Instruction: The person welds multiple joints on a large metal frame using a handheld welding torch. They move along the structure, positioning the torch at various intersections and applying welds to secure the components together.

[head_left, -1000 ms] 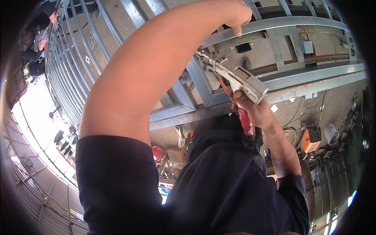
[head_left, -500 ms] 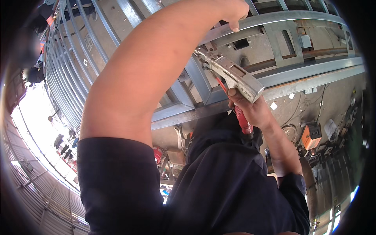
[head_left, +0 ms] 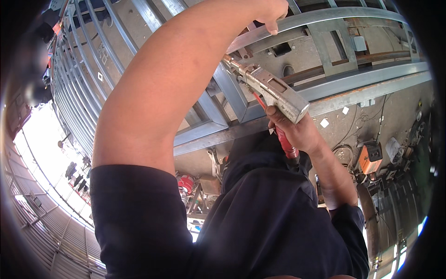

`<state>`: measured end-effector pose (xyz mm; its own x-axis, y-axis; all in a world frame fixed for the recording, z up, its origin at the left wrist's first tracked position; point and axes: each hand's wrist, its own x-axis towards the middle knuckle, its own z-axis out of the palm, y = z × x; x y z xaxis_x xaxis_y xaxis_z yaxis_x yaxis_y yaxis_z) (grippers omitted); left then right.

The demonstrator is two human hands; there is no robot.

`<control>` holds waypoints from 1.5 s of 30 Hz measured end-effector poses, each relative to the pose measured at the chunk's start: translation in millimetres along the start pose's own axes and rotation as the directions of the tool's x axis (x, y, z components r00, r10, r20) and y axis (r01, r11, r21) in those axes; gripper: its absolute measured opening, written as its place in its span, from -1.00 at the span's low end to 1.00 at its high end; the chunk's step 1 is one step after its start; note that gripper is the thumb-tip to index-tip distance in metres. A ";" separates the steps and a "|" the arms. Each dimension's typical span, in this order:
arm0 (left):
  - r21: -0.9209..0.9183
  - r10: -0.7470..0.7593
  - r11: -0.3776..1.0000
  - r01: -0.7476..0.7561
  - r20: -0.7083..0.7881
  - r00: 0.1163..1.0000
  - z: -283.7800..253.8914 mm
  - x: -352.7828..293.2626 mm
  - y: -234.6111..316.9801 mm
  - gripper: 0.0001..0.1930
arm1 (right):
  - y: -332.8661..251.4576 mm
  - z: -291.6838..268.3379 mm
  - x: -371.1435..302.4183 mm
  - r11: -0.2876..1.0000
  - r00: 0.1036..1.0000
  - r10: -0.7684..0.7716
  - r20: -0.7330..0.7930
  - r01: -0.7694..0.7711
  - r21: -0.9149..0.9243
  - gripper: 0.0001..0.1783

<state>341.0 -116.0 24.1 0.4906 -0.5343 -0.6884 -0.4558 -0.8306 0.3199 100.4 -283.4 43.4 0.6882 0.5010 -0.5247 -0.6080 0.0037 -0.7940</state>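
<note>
My right hand [head_left: 297, 130] wraps around the red grip [head_left: 286, 144] of a handheld welding gun [head_left: 275, 89]. Its silver body slants up and left, and a copper-coloured nozzle [head_left: 227, 59] shows beside my left forearm. What lies just past the nozzle is hidden by that forearm. Stretched across the upper middle, my left arm ends in my left hand [head_left: 274, 13] at the curved steel bar [head_left: 325, 19]. The hand looks curled, with one digit pointing down; most of its fingers are hidden, as is anything in them.
A steel frame with a mitred corner [head_left: 241, 116] lies in front of me. Many parallel bars [head_left: 88, 88] run off to the left. An orange-and-black machine [head_left: 370, 157] stands on the floor at right, near loose cables [head_left: 344, 151]. Something red [head_left: 186, 182] sits low behind my left arm.
The view has shifted slightly. More of the gun's copper nozzle shows from behind my left forearm. Both hands keep nearly the same pose.
</note>
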 end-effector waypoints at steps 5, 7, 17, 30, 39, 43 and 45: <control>0.046 0.015 0.999 -0.014 -0.036 0.999 -0.9 -3.9 2.4 -0.69 | 1.0 -1.6 -2.1 0.998 0.999 0.019 0.032 -0.017 -0.052 -0.38; 0.057 0.009 0.998 -0.008 -0.025 1.000 -1.5 -3.8 2.7 -0.69 | -0.8 -1.5 -3.7 0.999 0.998 0.045 0.035 -0.044 -0.031 -0.36; 0.069 0.022 0.997 -0.020 -0.031 0.999 -1.6 -5.6 5.5 -0.69 | 4.8 -0.6 -6.4 0.997 1.000 -0.029 -0.008 0.028 -0.079 -0.47; 0.122 0.006 0.992 0.003 -0.078 0.997 -0.4 -10.2 9.5 -0.69 | 1.7 -3.4 -14.2 0.997 0.999 0.053 0.012 -0.052 -0.051 -0.50; -0.416 -0.339 0.909 0.020 -0.711 0.616 -34.8 -130.5 -0.5 -0.70 | -8.4 -32.8 -51.5 0.998 0.986 -0.049 -0.156 0.052 0.020 -0.46; -0.581 -0.587 0.800 0.147 -0.708 0.392 21.9 -220.5 18.4 -0.65 | -28.4 -48.0 -73.0 0.973 0.942 -0.229 -0.244 0.227 -0.035 -0.49; -0.773 -0.651 0.627 -0.096 -0.587 0.482 82.6 -232.0 40.7 -0.84 | -41.7 -53.3 -86.2 0.974 0.936 -0.227 -0.269 0.224 -0.044 -0.45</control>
<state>147.3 -13.0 143.1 0.9689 0.1909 -0.1573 0.2414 -0.5909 0.7698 87.5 -372.9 105.4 0.8888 0.2352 -0.3933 -0.4206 0.0776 -0.9039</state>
